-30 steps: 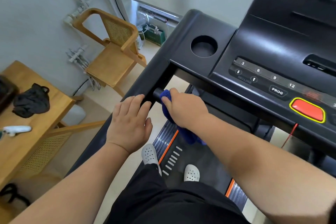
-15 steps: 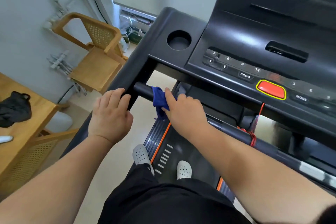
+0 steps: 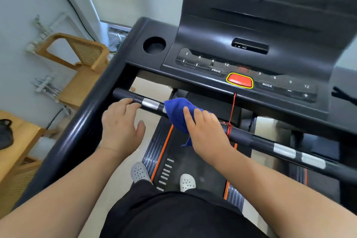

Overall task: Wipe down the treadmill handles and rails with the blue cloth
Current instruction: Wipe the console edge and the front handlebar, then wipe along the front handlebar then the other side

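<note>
Pale wall and a wooden cane-backed chair (image 3: 77, 67) fill the 10 o'clock side, and a wooden tabletop (image 3: 17, 152) with a black bag (image 3: 5, 134) sits at 9 o'clock. Since half a second ago the view has tipped up, so the treadmill console (image 3: 251, 31) now shows its display at 1 o'clock, with green digits too blurred to read. The blue cloth (image 3: 176, 113) has moved rightward along the crossbar handle (image 3: 241, 137), away from the side rail (image 3: 77, 135), uncovering a silver sensor strip (image 3: 150, 104). The left hand (image 3: 119, 127) has left that rail.

Readable on the console are "PROG" and "MODE", the numbers 3, 6, 9, 12 on each side, and a "+" at 3 o'clock. A red, yellow-rimmed button (image 3: 239, 80) sits between them, and a red cord (image 3: 231, 110) hangs below it, tied round the handle.

The left hand lies loose, with fingers stretched, thumb spread, and fingertips resting on the handle just left of the strip. The right hand (image 3: 204, 131) curves its fingers over the cloth, clamping it onto the handle, with a tail of cloth hanging beneath. Its thumb is hidden.
</note>
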